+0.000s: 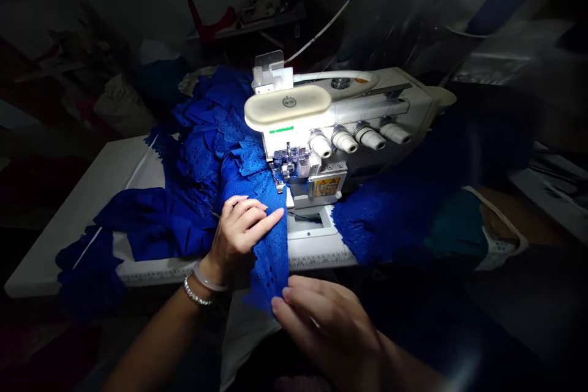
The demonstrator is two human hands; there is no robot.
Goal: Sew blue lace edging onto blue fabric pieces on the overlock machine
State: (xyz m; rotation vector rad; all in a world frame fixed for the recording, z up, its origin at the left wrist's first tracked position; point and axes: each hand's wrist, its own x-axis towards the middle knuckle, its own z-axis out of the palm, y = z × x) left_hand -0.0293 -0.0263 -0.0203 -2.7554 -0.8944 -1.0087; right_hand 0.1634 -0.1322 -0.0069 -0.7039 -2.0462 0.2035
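Left hand (236,236) lies flat, fingers extended, pressing blue eyelet lace (271,239) just before overlock machine (316,128) presser foot (280,173); right hand (321,331) pinches lace's near end.

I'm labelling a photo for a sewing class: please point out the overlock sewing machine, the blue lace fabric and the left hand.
overlock sewing machine (287,107), head view, on its cream top cover.
blue lace fabric (271,257), head view, on the strip below the fingers.
left hand (236,236), head view, on the back of the hand.
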